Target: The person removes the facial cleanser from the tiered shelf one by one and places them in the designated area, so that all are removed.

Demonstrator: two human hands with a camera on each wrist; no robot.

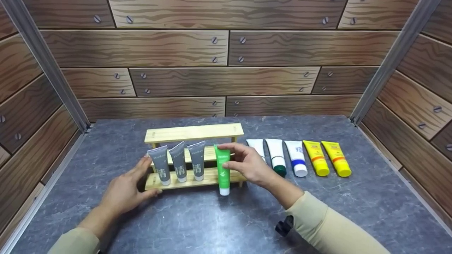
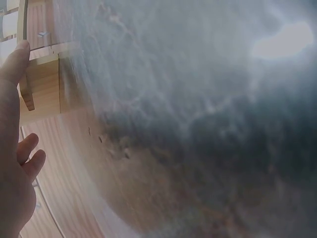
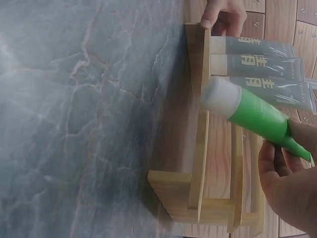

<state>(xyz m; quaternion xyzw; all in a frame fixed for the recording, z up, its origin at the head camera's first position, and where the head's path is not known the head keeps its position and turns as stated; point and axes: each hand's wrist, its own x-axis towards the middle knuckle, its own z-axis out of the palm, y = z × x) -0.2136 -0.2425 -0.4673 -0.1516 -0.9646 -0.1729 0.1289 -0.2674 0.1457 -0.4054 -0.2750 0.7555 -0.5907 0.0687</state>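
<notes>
A small stepped wooden rack (image 1: pixel 193 132) stands on the table. Three grey tubes (image 1: pixel 179 165) stand caps down in a row on its lowest step. My left hand (image 1: pixel 122 188) holds the rack's left end, thumb at the front edge; the right wrist view shows that thumb on the step and the fingers curled behind. With my right hand (image 1: pixel 251 165) I pinch a green tube (image 1: pixel 224 173) near its flat top end, between thumb and fingers. Its white cap (image 3: pixel 221 96) points down, just in front of the lowest step, to the right of the grey tubes.
Right of the rack, several tubes lie in a row: white ones, including one with a dark green cap (image 1: pixel 280 170) and one with a blue band (image 1: pixel 298 162), then two yellow tubes (image 1: pixel 316 158). Wood-patterned walls (image 1: pixel 226 81) enclose the grey marbled table (image 1: pixel 197 225) at the back and sides.
</notes>
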